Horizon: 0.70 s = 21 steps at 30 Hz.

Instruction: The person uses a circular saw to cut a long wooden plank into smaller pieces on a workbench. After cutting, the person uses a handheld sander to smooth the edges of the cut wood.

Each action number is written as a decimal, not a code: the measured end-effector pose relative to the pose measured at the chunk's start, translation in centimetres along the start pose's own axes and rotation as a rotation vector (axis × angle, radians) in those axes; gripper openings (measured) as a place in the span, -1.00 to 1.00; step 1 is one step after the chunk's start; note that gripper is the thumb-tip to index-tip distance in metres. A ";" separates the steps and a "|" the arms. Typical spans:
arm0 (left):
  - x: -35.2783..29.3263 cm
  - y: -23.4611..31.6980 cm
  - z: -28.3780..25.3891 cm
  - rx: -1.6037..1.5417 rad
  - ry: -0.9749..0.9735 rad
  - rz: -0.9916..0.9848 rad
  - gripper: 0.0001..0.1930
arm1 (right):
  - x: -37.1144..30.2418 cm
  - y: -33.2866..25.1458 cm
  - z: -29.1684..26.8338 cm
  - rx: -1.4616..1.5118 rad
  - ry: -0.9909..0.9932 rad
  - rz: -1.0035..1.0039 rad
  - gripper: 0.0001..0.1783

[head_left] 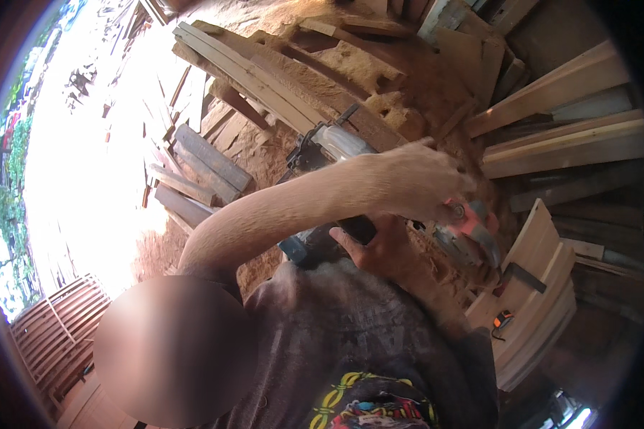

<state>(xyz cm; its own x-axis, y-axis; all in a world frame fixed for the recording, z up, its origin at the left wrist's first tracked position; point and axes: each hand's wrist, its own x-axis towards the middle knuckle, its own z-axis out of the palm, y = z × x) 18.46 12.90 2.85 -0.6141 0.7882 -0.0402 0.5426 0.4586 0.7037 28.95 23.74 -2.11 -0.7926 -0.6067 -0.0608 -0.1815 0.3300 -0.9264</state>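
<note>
Left forearm (279, 204) slants rightward, left hand (426, 179) blurred by red tool (479, 222); right hand (388, 247) beneath; cannot tell either grip.

A head-worn fisheye looks down, near the left hand (431, 180).

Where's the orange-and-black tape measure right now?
Head view, lower right: the tape measure is on the pale boards, below and slightly left of the dark flat bar.

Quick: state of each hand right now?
Left hand: motion-blurred, near the red tool; open or closed cannot be told.
Right hand: at a black object, partly hidden; grip cannot be told.
</note>
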 end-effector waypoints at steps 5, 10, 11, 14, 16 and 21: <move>2.6 0.6 2.3 0.058 -0.542 -0.125 -0.54 | -0.5 1.1 0.6 -0.045 0.077 -0.139 -0.54; -0.1 -3.9 8.3 0.041 -0.091 -0.047 -0.61 | -0.6 0.4 0.1 -0.011 -0.028 -0.056 -0.55; 0.4 -1.8 4.9 0.040 -0.167 -0.080 -0.64 | -0.5 0.5 -0.1 -0.024 -0.027 -0.048 -0.56; 0.2 -1.6 2.0 0.046 -0.200 -0.215 -0.59 | -0.5 0.8 -0.1 -0.089 -0.094 -0.043 -0.40; -2.3 -2.2 0.6 -0.041 0.054 -0.212 -0.61 | -0.3 0.4 -0.3 -0.092 -0.134 -0.022 -0.33; -6.4 -3.8 -1.7 -0.370 0.413 -0.432 -0.48 | 1.6 -0.3 -0.7 0.036 -0.243 0.122 -0.48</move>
<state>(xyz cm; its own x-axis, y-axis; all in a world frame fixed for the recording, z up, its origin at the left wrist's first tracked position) 19.32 5.45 1.68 -0.9378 0.3132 -0.1494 0.0155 0.4679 0.8836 27.30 23.17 -1.70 -0.6439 -0.7209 -0.2563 -0.0688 0.3881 -0.9190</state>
